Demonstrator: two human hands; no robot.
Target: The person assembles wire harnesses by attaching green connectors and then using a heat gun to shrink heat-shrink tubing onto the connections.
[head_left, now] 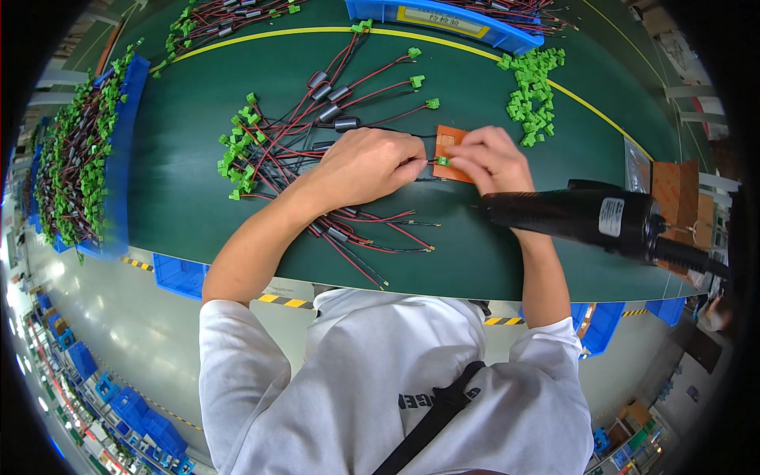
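Observation:
My left hand (pixel 372 162) is closed on the wires of a cable, whose green connector (pixel 442 161) rests at an orange block (pixel 453 172) on the bench. My right hand (pixel 497 158) curls over the block's right side, fingers bent together beside the connector and slightly blurred; what they pinch is hidden. A black electric screwdriver (pixel 570 212) crosses in front of my right wrist, tip toward the left. Around my left hand spread several red-and-black cables with dark cylinders (pixel 347 124). Some end in green connectors (pixel 432 103), while those nearest me show bare wire ends (pixel 427 248).
Loose green connectors (pixel 532 95) lie heaped at the back right. A blue bin (pixel 131 158) full of cables stands at the left, with another blue bin (pixel 507 38) at the back. A brown cardboard box (pixel 673 190) sits at the right edge. Yellow tape (pixel 317 30) crosses the green bench.

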